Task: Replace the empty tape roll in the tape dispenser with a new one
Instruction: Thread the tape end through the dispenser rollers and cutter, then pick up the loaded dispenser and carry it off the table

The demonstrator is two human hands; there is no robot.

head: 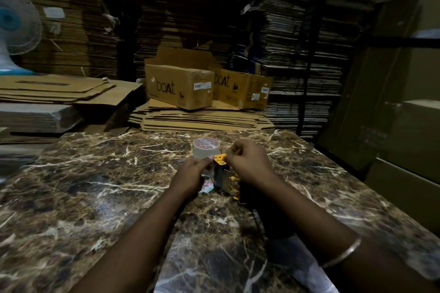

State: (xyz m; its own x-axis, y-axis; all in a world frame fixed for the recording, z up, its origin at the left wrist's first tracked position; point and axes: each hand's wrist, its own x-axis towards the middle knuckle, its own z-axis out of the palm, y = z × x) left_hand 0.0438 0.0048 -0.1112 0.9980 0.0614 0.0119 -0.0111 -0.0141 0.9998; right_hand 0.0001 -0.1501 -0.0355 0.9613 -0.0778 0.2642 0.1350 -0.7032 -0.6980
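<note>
Tape dispenser (222,175): 1, gripped by left hand (193,175), right hand (250,162) | tape roll (206,148): 1

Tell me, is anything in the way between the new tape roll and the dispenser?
Nothing separate shows between them. The new tape roll stands on the marble table right behind the dispenser, but the left hand and right hand are both on the dispenser.

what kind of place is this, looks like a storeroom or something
Most likely a packing or carton storeroom. Tall stacks of flattened cardboard fill the back wall, two printed cartons sit on more flat sheets, and both hands work on a tape dispenser beside a tape roll on a marble-pattern table.
</note>
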